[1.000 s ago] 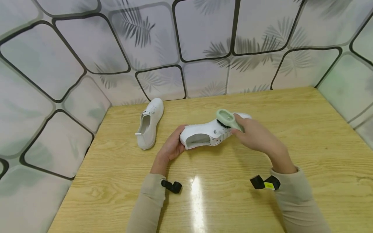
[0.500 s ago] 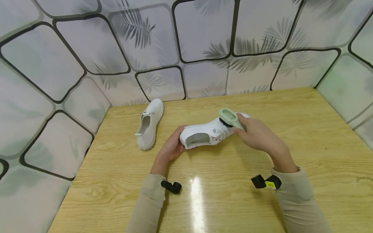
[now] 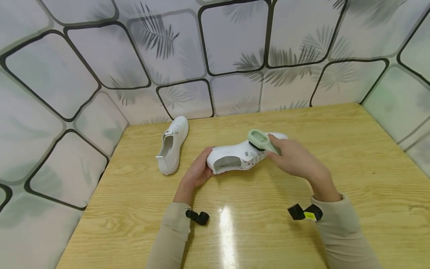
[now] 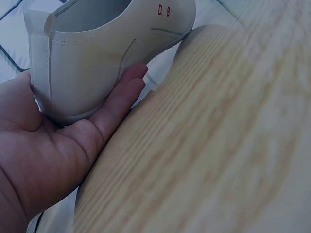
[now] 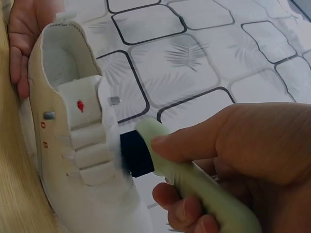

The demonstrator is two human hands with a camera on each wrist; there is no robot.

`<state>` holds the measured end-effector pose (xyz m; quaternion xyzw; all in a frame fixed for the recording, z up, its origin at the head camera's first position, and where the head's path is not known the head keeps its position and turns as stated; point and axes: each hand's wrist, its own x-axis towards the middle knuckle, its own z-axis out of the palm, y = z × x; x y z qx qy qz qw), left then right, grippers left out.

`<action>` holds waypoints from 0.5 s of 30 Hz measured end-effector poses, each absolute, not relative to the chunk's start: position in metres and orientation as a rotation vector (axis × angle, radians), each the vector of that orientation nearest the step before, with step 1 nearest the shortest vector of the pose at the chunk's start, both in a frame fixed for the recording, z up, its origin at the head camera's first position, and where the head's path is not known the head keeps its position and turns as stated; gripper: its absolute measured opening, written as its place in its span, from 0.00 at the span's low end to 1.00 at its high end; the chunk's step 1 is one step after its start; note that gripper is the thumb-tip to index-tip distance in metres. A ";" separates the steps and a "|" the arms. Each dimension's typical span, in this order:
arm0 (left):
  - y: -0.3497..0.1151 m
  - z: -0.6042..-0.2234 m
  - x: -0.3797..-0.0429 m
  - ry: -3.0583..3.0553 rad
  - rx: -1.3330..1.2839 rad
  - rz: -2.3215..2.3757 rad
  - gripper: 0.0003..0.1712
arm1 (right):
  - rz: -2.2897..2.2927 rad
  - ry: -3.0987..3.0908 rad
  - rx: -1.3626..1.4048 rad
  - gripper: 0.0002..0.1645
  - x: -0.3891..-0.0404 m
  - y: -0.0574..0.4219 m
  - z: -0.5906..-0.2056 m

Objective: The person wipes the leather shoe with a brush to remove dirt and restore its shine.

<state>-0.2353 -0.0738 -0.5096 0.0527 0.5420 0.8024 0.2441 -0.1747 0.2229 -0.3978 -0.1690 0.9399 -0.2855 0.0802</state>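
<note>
A white shoe (image 3: 231, 152) is tipped on its side in the middle of the table, its opening facing the person and its toe to the right. My left hand (image 3: 199, 167) holds it by the heel; in the left wrist view the fingers (image 4: 116, 99) reach under the sole and side. A pale green brush (image 3: 260, 139) with dark bristles (image 5: 137, 153) is gripped by its handle in my right hand (image 3: 292, 155). In the right wrist view the bristles meet the shoe's upper beside the lace bands, and the thumb lies along the brush's back.
Another white shoe (image 3: 173, 145) stands upright at the back left of the wooden table (image 3: 262, 228). Patterned panels (image 3: 235, 91) with leaf prints rise behind and at both sides of the table. Each wrist wears a small black camera.
The brush shifts slightly right along the shoe's upper, then back left toward the opening. My left hand stays at the heel. The head view tilts up slightly.
</note>
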 end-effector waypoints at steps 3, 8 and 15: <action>-0.074 -0.511 -0.235 1.482 0.155 2.193 0.18 | -0.861 2.820 -0.463 0.40 -0.176 0.226 -0.398; -0.076 -0.512 -0.236 1.489 0.151 2.192 0.18 | -0.841 2.880 -0.418 0.40 -0.180 0.227 -0.401; -0.075 -0.513 -0.237 1.476 0.159 2.196 0.17 | -0.873 2.811 -0.490 0.39 -0.179 0.227 -0.402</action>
